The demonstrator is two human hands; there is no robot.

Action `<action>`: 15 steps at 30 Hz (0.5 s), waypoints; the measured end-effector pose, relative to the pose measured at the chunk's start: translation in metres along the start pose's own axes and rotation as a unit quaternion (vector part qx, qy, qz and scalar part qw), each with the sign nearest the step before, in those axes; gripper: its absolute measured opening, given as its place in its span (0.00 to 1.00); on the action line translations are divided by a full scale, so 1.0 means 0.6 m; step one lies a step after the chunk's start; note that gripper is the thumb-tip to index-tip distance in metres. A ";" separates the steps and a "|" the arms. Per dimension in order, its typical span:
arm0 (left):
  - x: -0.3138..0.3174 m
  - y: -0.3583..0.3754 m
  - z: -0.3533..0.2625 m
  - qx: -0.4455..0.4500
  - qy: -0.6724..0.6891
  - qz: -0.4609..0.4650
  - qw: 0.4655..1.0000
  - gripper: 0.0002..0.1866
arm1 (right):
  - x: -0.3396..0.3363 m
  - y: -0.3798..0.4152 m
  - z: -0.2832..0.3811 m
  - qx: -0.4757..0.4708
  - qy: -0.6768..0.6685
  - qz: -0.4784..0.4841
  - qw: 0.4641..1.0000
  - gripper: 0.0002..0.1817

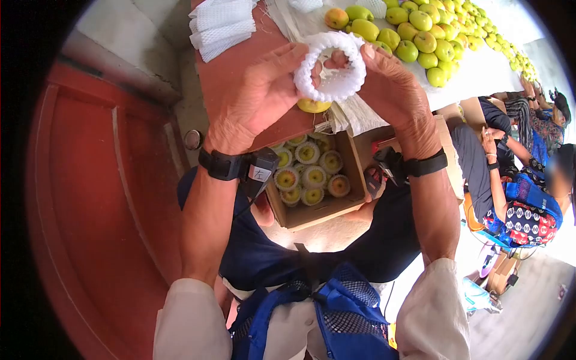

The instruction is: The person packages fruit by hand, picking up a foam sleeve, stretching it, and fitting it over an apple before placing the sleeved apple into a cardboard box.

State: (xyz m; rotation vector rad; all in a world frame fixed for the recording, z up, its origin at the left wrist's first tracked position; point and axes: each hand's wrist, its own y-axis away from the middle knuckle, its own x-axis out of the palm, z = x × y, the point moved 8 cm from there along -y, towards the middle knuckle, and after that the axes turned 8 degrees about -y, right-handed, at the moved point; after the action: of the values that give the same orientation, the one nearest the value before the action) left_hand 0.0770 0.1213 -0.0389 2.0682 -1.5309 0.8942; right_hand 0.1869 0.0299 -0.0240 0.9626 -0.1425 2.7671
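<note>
A white foam net sleeve [349, 85] is held up as a round ring between both hands. My left hand [264, 90] grips its left side, with fingertips inside the opening. On the other side my right hand [393, 87] has its thumb on the rim and fingers within the ring. Just below the sleeve, a yellow-green apple [313, 106] sits at the edge of the red table [225, 96], partly hidden. Below the hands, a cardboard box [355, 165] holds several apples in foam sleeves [314, 176].
Flattened foam sleeves [222, 27] lie at the table's back left. A large heap of loose apples [423, 39] spreads over a white sheet [474, 75] at the right. Co-workers [528, 210] sit along the right side. A red door [90, 198] stands at left.
</note>
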 end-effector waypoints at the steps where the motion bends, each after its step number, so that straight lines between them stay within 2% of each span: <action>1: -0.001 0.001 0.001 -0.001 -0.001 0.000 1.000 0.19 | -0.001 -0.002 0.006 -0.018 -0.018 0.004 1.000 0.21; 5: -0.013 -0.002 0.014 -0.024 -0.004 0.068 0.997 0.20 | 0.003 -0.002 0.008 -0.019 -0.045 0.069 0.996 0.18; 7: -0.024 -0.002 0.018 -0.027 0.015 0.092 0.995 0.21 | -0.008 0.006 -0.002 0.018 -0.023 -0.006 1.000 0.17; 10: -0.018 0.009 0.017 -0.032 0.010 0.074 0.997 0.21 | -0.011 0.015 -0.017 0.043 -0.013 -0.017 0.999 0.17; 12: -0.011 0.019 0.014 -0.037 -0.051 0.005 0.998 0.20 | -0.020 0.022 -0.028 0.078 0.024 -0.054 0.995 0.16; 13: -0.004 0.025 0.016 -0.035 -0.052 0.007 0.998 0.20 | -0.023 0.025 -0.032 0.076 0.026 -0.053 0.995 0.16; 15: -0.020 0.034 0.021 -0.052 -0.077 -0.078 0.993 0.14 | -0.035 0.031 -0.049 0.109 0.034 -0.082 0.990 0.14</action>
State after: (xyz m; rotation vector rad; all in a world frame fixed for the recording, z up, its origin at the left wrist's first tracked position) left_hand 0.0587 0.1149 -0.0574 2.1872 -1.4343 0.5967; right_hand 0.1811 0.0127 -0.0603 0.8816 0.2453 2.6969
